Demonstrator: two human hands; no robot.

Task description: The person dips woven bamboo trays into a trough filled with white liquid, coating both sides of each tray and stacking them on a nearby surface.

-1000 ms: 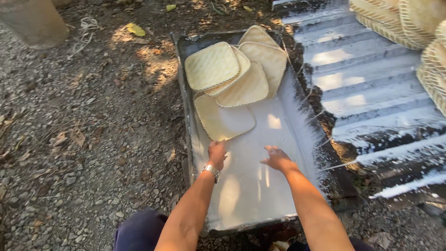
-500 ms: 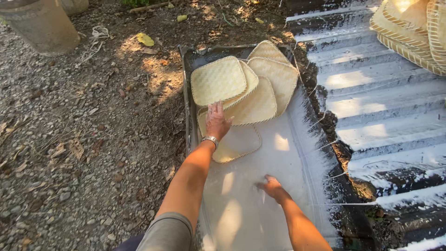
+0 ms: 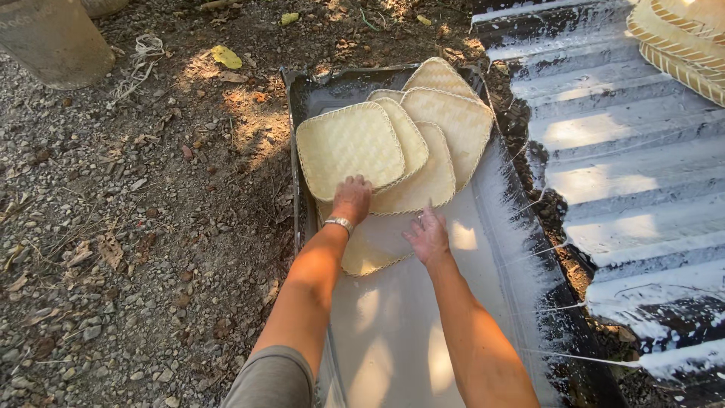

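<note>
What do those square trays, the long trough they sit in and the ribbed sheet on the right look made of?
Square trays: woven plant strips, probably bamboo or palm, pale and unfinished; the fine weave and bound rims show.
Trough: likely dark sheet metal, judging by its thin bent rim; holds milky white liquid.
Ribbed sheet: corrugated metal, streaked with white.

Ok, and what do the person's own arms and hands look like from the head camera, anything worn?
Both forearms are bare, with no gloves on either hand. The left hand has a silvery metal band, like a watch or bracelet, around the wrist. The right hand seems to carry a small ring on one finger, though it is too small to be sure. A grey-green sleeve covers the left upper arm.
</note>
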